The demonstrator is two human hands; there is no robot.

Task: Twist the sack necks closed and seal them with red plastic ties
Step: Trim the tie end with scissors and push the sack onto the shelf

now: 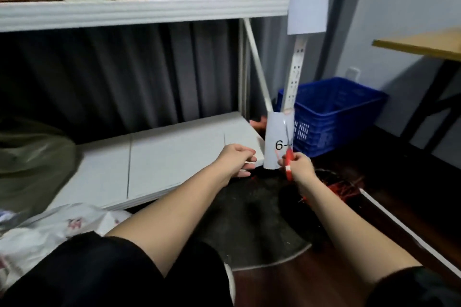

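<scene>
Head view looks down over two bare forearms reaching toward the lower white shelf board (154, 157) of a metal rack. Right of centre, the right hand (300, 166) has its fingers curled round a pair of red-handled scissors (288, 157). Their long axis runs nearly upright: the thin metal blades point up in front of a white paper label marked "6-" (278, 142) wrapped on the rack post, and the red handles hang below the fist. Whether the blades are parted is too blurred to tell.

At frame centre, the left hand (235, 159) rests at the front corner of that shelf board, fingers loosely bent and pointing right, holding nothing that can be made out.

A loose heap of red plastic ties (341, 188) lies on the dark floor at lower right of centre, just behind the right wrist, strands pointing many ways. A dark round mat (249, 227) lies under the arms.

An olive-green sack (30, 157) bulges at the left edge; its neck is not visible. A white printed plastic bag (50, 232) lies crumpled at lower left. A blue plastic crate (331, 114) stands right of the post.
</scene>
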